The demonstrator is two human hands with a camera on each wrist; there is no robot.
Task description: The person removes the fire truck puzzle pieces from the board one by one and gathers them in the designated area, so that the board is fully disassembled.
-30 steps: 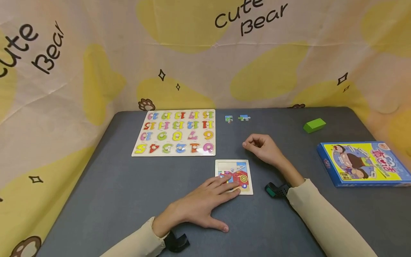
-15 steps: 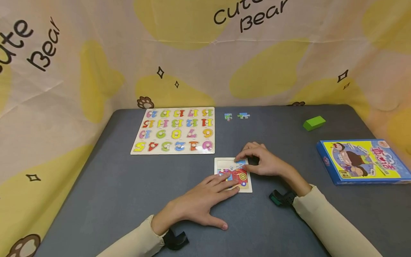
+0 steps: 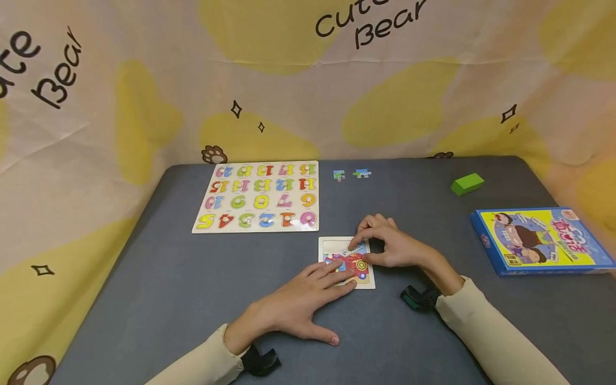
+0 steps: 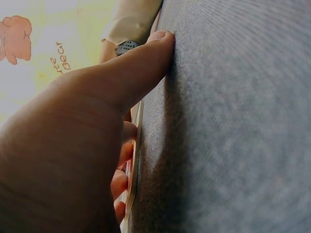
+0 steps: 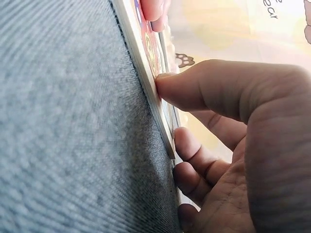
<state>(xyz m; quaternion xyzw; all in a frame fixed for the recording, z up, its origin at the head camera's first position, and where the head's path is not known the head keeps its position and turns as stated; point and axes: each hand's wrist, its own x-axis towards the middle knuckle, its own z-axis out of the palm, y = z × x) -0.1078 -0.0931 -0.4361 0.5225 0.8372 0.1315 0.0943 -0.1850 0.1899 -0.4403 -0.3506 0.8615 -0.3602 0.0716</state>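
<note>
A small jigsaw puzzle in a pale frame [image 3: 370, 279] lies flat on the table, showing a red vehicle. My left hand [image 3: 303, 299] rests over its lower left part with fingers spread and straight; the thumb lies out on the cloth. My right hand [image 3: 392, 247] is at the upper right corner, thumb and forefinger bent down onto a blue puzzle piece [image 3: 359, 248] inside the frame. In the right wrist view the thumb [image 5: 177, 90] touches the puzzle near its edge, while other fingers curl past the corner. The forefinger's tip is hidden there.
Two loose jigsaw pieces [image 3: 362, 174] lie beyond the frame. A white number board [image 3: 255, 230] stands flat at the back left. On the right are a green block [image 3: 467, 184] and a blue-and-yellow box [image 3: 544, 240]. A printed curtain [image 3: 289, 80] borders the grey table [image 3: 159, 299].
My right hand has come down and left from beside the frame onto its upper right corner, then shifted slightly further left. The left hand has stayed on the puzzle.
</note>
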